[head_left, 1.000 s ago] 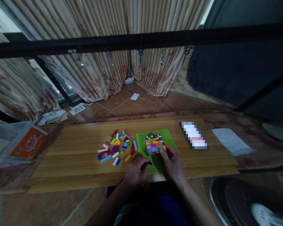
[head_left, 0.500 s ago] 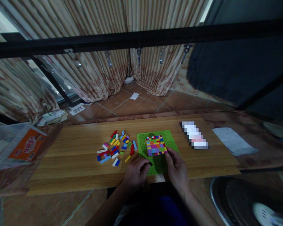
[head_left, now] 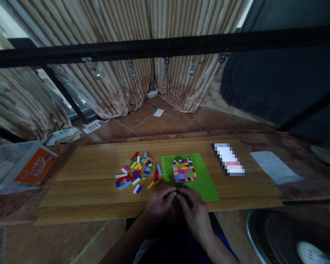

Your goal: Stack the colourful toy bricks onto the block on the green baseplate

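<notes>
A green baseplate (head_left: 203,181) lies on the wooden table (head_left: 93,190), with a block of many-coloured bricks (head_left: 183,171) built on it. Several loose bricks (head_left: 137,170) are scattered just left of the plate. My left hand (head_left: 158,202) and my right hand (head_left: 194,211) meet at the plate's near left corner, fingers curled together over something small and dark that I cannot make out. Both hands sit at the table's near edge, below the built block.
A clear plastic box with an orange label (head_left: 22,168) stands at the far left. A blurred-out flat object (head_left: 229,164) and a white sheet (head_left: 275,167) lie to the right. A black bar (head_left: 165,46) crosses overhead; curtains hang behind. A fan (head_left: 291,238) sits lower right.
My right hand has left the edge of the built block and drawn back towards me, joining my left hand at the plate's near corner. The left hand has hardly shifted.
</notes>
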The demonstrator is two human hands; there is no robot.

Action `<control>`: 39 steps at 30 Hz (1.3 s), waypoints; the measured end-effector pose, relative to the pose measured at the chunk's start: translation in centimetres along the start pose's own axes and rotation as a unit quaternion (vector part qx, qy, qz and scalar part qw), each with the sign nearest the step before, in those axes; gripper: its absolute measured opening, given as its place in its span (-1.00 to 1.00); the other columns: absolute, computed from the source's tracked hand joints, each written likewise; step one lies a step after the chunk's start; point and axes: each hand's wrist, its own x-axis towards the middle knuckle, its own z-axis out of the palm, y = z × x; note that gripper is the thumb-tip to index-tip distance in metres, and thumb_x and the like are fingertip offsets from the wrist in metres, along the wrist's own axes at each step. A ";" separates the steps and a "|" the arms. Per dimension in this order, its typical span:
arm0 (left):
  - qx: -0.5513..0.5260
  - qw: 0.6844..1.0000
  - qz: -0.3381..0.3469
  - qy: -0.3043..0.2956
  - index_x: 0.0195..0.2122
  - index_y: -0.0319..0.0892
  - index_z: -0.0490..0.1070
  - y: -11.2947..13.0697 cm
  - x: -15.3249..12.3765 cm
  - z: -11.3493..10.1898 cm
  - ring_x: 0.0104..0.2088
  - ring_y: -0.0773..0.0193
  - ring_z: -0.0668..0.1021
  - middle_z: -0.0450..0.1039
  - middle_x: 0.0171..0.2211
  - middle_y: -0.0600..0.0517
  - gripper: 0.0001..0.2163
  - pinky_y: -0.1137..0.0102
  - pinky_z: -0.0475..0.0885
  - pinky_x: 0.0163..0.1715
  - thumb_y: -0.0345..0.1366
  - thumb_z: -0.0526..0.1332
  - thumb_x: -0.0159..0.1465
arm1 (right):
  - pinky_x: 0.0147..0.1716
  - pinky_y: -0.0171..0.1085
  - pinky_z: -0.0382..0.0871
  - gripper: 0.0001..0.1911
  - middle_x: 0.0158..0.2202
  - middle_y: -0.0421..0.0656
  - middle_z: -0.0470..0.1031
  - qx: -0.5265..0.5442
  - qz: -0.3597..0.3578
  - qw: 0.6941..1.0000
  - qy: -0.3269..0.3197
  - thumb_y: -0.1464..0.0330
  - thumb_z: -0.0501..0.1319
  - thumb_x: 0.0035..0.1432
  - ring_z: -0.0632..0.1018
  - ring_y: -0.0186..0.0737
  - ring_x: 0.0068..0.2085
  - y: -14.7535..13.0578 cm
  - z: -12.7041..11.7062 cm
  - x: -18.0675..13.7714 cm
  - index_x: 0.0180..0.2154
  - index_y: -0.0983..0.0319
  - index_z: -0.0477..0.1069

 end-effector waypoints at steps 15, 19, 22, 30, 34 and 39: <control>-0.009 1.000 -0.013 -0.002 -0.11 -0.14 0.45 0.2 -0.1 0.0 -0.30 0.30 0.55 0.53 -0.30 -0.01 -0.79 0.41 0.45 -0.27 -0.31 0.11 0.26 | -0.14 -0.08 0.40 -0.79 -0.23 -0.11 0.52 -0.106 -0.092 0.987 0.071 0.25 0.14 0.21 0.50 -0.11 -0.16 1.0 -2.4 2.8 -0.21 0.09 0.53; -0.015 0.999 -0.027 -0.007 -0.08 -0.14 0.43 0.1 -0.3 0.0 -0.28 0.30 0.55 0.53 -0.29 -0.01 -0.77 0.42 0.46 -0.29 -0.31 0.11 0.26 | -0.19 -0.09 0.41 -0.78 -0.24 -0.09 0.50 -0.170 -0.131 0.974 0.075 0.27 0.13 0.22 0.49 -0.11 -0.20 1.5 -2.7 3.9 -0.23 0.11 0.55; -0.016 0.999 -0.031 -0.010 -0.06 -0.12 0.42 0.0 -0.3 0.0 -0.29 0.30 0.55 0.53 -0.28 0.00 -0.76 0.42 0.46 -0.31 -0.30 0.11 0.27 | -0.20 -0.09 0.42 -0.78 -0.23 -0.08 0.49 -0.184 -0.142 0.969 0.080 0.27 0.13 0.21 0.48 -0.11 -0.20 1.7 -2.6 4.1 -0.23 0.11 0.55; -0.004 1.000 -0.023 -0.015 -0.08 -0.15 0.43 -0.2 -0.3 0.1 -0.28 0.30 0.55 0.53 -0.27 -0.02 -0.77 0.40 0.46 -0.27 -0.32 0.11 0.26 | -0.22 -0.09 0.42 -0.76 -0.22 -0.08 0.47 -0.195 -0.144 0.967 0.079 0.28 0.11 0.22 0.47 -0.09 -0.19 1.4 -2.8 4.2 -0.21 0.10 0.55; 0.002 1.000 -0.018 -0.014 -0.09 -0.15 0.43 0.0 -0.3 0.2 -0.27 0.29 0.55 0.53 -0.26 -0.02 -0.77 0.39 0.46 -0.26 -0.33 0.11 0.26 | -0.22 -0.09 0.41 -0.76 -0.22 -0.07 0.48 -0.211 -0.157 0.962 0.069 0.28 0.11 0.23 0.47 -0.09 -0.21 1.6 -3.0 4.4 -0.20 0.10 0.55; 0.006 1.000 -0.017 -0.010 -0.11 -0.15 0.44 0.1 -0.2 0.1 -0.27 0.30 0.55 0.53 -0.28 -0.01 -0.78 0.40 0.45 -0.26 -0.35 0.11 0.25 | -0.23 -0.13 0.44 -0.77 -0.19 -0.09 0.48 -0.182 -0.148 0.968 0.086 0.32 0.12 0.23 0.49 -0.13 -0.19 1.8 -2.7 4.3 -0.21 0.06 0.56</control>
